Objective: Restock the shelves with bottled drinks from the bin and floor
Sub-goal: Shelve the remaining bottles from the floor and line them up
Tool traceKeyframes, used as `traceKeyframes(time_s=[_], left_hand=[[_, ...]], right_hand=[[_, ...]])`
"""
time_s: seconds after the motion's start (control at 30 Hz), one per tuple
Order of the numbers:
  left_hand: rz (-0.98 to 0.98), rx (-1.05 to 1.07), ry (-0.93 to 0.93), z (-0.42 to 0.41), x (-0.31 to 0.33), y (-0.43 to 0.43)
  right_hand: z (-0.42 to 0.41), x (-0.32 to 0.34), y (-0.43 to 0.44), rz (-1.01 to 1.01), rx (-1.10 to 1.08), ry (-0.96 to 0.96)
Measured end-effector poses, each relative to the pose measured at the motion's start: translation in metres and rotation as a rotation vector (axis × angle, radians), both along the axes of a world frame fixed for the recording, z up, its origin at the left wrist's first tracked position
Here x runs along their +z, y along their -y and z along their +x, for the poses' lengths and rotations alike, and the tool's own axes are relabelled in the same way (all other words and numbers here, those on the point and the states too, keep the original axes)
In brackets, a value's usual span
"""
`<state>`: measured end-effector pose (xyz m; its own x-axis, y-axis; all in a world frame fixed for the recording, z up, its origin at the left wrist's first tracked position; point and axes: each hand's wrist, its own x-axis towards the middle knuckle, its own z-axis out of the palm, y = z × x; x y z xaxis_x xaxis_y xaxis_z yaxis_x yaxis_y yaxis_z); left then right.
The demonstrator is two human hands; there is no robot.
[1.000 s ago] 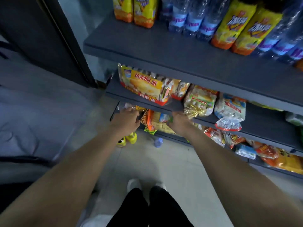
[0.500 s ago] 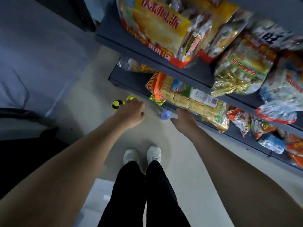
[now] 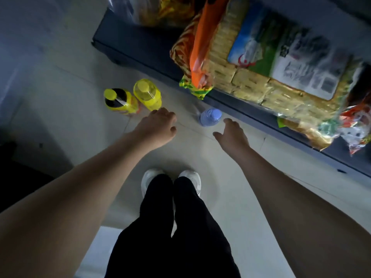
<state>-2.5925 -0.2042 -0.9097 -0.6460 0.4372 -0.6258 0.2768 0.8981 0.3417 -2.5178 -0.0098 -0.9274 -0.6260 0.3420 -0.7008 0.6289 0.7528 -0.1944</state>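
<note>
Three drinks stand upright on the floor beside the bottom shelf. The water bottle sits just ahead of the right hand, which is spread and empty. The yellow bottles stand just beyond the left hand, which is loosely curled and also empty.

Counted: two yellow-capped bottles, far left; one blue-capped bottle, centre; one cracker pack, far right; two hands; two shoes, near.

Water bottle on floor, before shelf
</note>
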Motion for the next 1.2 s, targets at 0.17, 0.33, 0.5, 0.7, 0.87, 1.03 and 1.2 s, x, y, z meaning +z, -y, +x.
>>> traceKeyframes(time_s=[0.17,0.33,0.5,0.7,0.87,1.03,1.2], left_hand=[[0.002,-0.029,0.023,-0.011,-0.066,-0.007],[0.004,-0.040,0.032,-0.022,-0.107,-0.013],[0.002,-0.034,0.029,-0.026,-0.115,-0.012],[0.011,-0.036,0.033,-0.021,-0.093,-0.004],[0.027,-0.016,-0.017,-0.007,-0.044,0.006],[0.068,0.013,-0.028,0.006,0.044,0.019],[0.139,0.010,-0.004,0.006,0.168,0.027]], right_hand=[[-0.016,-0.063,-0.008,0.007,-0.098,-0.133],[-0.025,-0.103,-0.012,0.014,-0.150,-0.273],[-0.022,-0.114,-0.012,-0.007,-0.232,-0.386],[-0.018,-0.095,-0.002,-0.062,-0.319,-0.426],[-0.010,-0.046,0.008,-0.104,-0.334,-0.432],[0.000,0.038,0.021,-0.152,-0.319,-0.438],[0.001,0.161,0.030,-0.186,-0.280,-0.430]])
